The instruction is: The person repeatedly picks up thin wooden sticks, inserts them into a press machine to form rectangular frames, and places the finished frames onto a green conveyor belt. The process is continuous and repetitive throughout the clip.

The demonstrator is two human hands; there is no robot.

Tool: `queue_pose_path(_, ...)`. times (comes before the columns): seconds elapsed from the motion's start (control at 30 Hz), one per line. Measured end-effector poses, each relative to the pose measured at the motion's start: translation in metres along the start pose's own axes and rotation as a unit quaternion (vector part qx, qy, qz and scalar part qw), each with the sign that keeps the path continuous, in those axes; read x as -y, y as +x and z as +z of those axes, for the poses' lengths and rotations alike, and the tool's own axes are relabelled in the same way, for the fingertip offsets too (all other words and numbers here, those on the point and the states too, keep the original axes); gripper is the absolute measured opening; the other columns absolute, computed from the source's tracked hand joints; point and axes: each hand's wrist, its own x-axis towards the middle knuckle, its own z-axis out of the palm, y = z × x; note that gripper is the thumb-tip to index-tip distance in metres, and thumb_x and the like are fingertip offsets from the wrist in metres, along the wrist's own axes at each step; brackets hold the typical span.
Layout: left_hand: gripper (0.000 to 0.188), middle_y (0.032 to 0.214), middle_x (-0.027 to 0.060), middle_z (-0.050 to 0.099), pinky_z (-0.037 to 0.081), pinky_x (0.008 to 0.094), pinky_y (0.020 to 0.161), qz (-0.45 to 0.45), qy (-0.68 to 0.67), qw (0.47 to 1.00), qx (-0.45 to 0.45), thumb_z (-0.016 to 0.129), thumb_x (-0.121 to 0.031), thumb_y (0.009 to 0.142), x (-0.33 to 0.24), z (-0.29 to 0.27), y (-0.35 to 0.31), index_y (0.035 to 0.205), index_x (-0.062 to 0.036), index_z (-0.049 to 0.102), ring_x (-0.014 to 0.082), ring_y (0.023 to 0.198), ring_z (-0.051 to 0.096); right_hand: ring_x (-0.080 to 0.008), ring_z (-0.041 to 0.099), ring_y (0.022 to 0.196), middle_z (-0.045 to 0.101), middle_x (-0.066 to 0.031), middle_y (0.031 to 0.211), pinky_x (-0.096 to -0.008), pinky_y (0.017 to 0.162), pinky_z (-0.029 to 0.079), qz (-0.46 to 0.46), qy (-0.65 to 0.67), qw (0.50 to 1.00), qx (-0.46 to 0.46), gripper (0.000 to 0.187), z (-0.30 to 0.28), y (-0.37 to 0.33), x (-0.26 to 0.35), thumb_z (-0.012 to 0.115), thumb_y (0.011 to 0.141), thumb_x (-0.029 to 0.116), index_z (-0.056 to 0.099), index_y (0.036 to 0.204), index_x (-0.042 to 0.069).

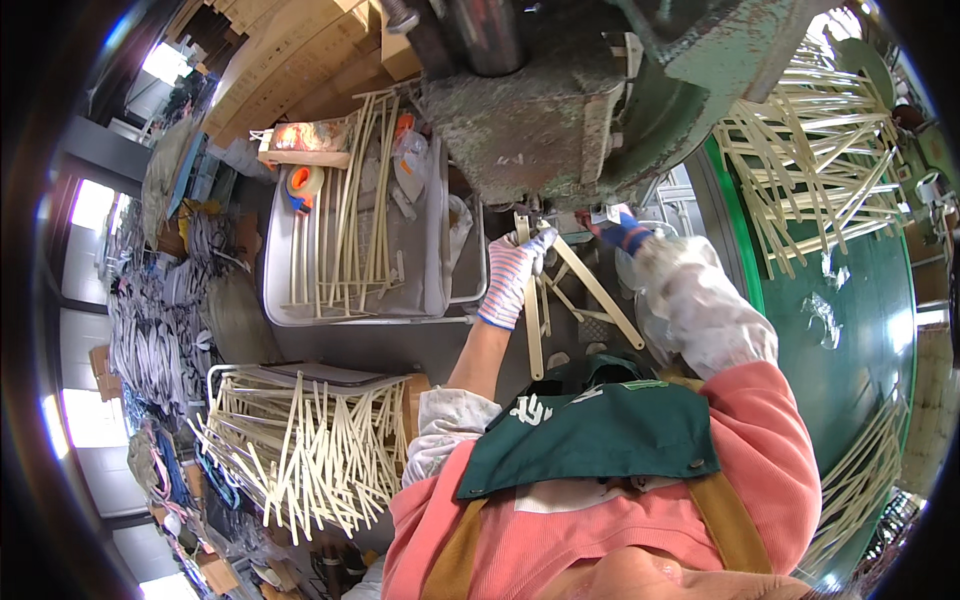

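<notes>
Green machinery (pixel 520 135) stands beyond a pale strip (pixel 534 335) aligned near-to-far. Left hand (pixel 511 270), nearer, clamps its far end; right hand (pixel 629 234): grip unclear.

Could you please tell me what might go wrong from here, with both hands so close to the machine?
The left hand and right hand appear close to the lower end of the green machine head, so a pinch seems possible if it moves. The baggy pale oversleeve on the right arm might snag. The cream strips at the left hand angle apart, so one could slip.
</notes>
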Motion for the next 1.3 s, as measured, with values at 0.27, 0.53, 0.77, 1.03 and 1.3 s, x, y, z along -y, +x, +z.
queue_pose_path(0.27,0.016,0.055,0.0000,0.053,0.029,0.0226,0.039,0.005,0.039,0.999,0.030,0.066,-0.014,0.082,0.016,-0.018,-0.007,0.072,-0.0038,0.060,0.0070,0.041,0.042,-0.0304,0.063,0.080,0.066,-0.0145,0.082,-0.0360,0.075,0.050,-0.029,0.033,0.998,0.049,0.022,0.043,0.007,-0.028,0.060,0.077,0.022,0.067,0.086,0.003)
queue_pose_path(0.53,0.011,0.059,-0.0001,0.052,0.035,0.0222,0.048,0.074,-0.071,0.994,0.035,0.057,-0.014,0.087,0.040,-0.016,-0.039,0.091,-0.0039,0.059,0.0076,0.050,0.045,-0.0311,0.063,0.084,0.066,-0.0136,0.086,-0.0368,0.078,0.050,-0.028,0.059,0.996,0.063,0.023,0.037,0.010,-0.020,0.057,0.080,0.023,0.067,0.087,0.004)
queue_pose_path(0.77,0.015,0.061,-0.0013,0.053,0.035,0.0221,0.048,0.114,-0.127,0.985,0.020,0.055,-0.008,0.088,0.032,-0.008,-0.030,0.101,-0.0030,0.061,0.0067,0.050,0.046,-0.0318,0.062,0.087,0.066,-0.0129,0.089,-0.0375,0.081,0.049,-0.031,0.376,0.922,0.087,0.024,0.012,-0.006,0.000,0.055,0.083,0.024,0.068,0.089,0.005)
queue_pose_path(1.03,0.029,0.076,-0.0015,0.057,0.034,0.0191,0.049,0.108,-0.171,0.979,0.038,0.054,-0.006,0.087,0.025,-0.001,-0.027,0.115,-0.0014,0.057,0.0047,0.054,0.045,-0.0258,0.060,0.091,0.064,-0.0129,0.099,-0.0357,0.083,0.048,-0.172,-0.163,0.969,-0.070,0.030,0.031,-0.004,0.044,0.044,0.092,0.025,0.059,0.110,0.006)
queue_pose_path(1.3,0.021,0.079,-0.0040,0.059,0.043,0.0192,0.057,0.086,-0.161,0.983,0.004,0.055,-0.002,0.087,0.026,-0.001,-0.015,0.107,-0.0025,0.060,0.0031,0.062,0.051,-0.0260,0.062,0.073,0.062,-0.0134,0.085,-0.0380,0.064,0.050,-0.005,0.280,0.960,0.020,0.028,0.033,-0.035,0.056,0.050,0.091,0.021,0.053,0.115,0.007)
